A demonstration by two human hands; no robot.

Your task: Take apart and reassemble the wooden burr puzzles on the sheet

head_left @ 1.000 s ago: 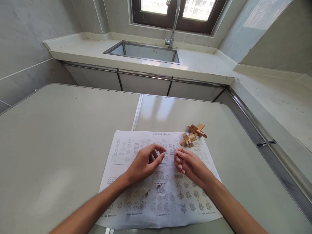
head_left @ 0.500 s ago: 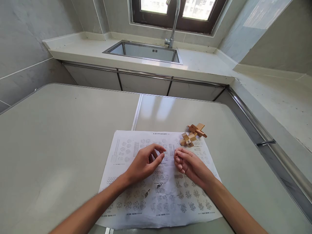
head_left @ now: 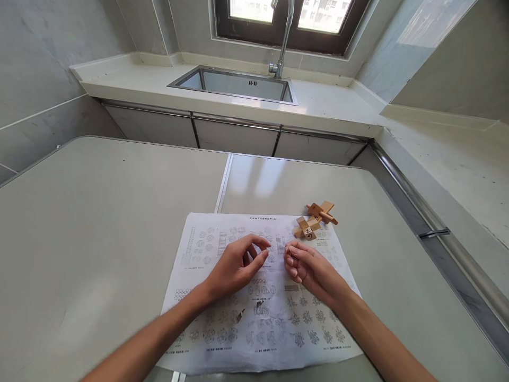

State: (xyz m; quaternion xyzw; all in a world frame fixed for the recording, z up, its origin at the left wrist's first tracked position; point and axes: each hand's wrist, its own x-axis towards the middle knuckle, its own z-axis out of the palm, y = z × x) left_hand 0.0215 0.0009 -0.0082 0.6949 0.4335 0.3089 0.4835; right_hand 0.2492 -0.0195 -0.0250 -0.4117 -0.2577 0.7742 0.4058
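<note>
Wide pale counter [head_left: 99,223] with a seam down the middle, carrying everything. Beyond it, a steel sink [head_left: 234,85] under a tall faucet [head_left: 284,37]; basin seemingly bare, as far as visible. On the counter, a printed instruction sheet [head_left: 258,318] covered in small diagrams. Over the sheet's middle, left hand [head_left: 238,265] and right hand [head_left: 308,270], fingers loosely curled, thumb near fingertips, gripping nothing visible. Up and to the right of the right hand, near but apart, two small wooden puzzle pieces [head_left: 314,218] at the sheet's far right corner, long axis slanting up-right. Right hand clearly nearer.
</note>
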